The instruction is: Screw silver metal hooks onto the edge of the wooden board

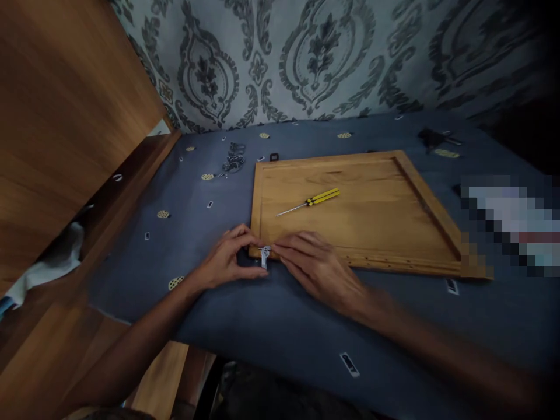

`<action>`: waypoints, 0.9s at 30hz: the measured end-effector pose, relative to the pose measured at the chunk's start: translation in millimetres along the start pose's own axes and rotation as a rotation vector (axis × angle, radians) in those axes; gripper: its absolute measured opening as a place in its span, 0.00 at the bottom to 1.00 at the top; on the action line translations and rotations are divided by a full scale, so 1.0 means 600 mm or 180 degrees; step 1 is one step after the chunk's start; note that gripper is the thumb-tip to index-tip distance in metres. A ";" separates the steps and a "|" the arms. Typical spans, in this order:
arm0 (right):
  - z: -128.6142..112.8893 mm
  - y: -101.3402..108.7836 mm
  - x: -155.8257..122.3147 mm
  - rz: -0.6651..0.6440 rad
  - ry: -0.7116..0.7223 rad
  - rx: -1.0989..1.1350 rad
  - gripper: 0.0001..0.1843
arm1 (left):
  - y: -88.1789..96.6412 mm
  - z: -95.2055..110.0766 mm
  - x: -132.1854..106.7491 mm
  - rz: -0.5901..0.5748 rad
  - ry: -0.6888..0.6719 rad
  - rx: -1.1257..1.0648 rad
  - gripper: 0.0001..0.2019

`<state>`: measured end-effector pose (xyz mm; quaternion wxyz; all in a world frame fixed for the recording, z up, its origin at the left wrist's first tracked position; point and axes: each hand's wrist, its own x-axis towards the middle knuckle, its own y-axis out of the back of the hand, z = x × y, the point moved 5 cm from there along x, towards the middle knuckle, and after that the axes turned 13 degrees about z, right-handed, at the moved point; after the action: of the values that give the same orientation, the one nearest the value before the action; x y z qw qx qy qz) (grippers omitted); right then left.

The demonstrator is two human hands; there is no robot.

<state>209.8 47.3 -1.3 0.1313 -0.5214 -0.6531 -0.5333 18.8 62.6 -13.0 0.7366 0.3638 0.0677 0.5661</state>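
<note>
A framed wooden panel (359, 210) lies flat on the dark blue patterned cloth. At its near left corner sits a small silver metal hinge (264, 258). My left hand (231, 256) is around the hinge, fingers at its top and thumb at its lower end. From the right, my right hand (317, 268) has its fingertips pressed together at the hinge's upper side; whether a small screw is between them is hidden. A screwdriver (322, 197) with a yellow and black handle rests on the panel, its shaft pointing toward the left.
Several small dark metal pieces (235, 158) lie on the cloth (175, 256) beyond the panel's left corner. A black object (433, 140) is at the far right. Patterned fabric (262, 58) hangs behind, a wooden cabinet (65, 116) stands left, and a pixelated patch covers the right.
</note>
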 end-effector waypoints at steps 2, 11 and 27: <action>-0.002 -0.004 -0.003 -0.0032 0.0170 -0.0099 0.16 | 0.000 0.003 0.000 -0.0024 -0.0016 0.0061 0.22; -0.012 -0.007 -0.008 -0.0074 0.0614 -0.0611 0.14 | 0.000 0.008 -0.002 -0.0097 0.0029 0.0164 0.24; -0.016 -0.008 -0.009 -0.0072 0.0646 -0.0765 0.16 | -0.001 0.007 -0.004 -0.0103 -0.0127 0.0222 0.27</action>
<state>204.7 37.0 -4.1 0.1273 -0.4694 -0.5737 -0.6591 20.7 58.4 -11.4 0.7337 0.3993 0.0786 0.5441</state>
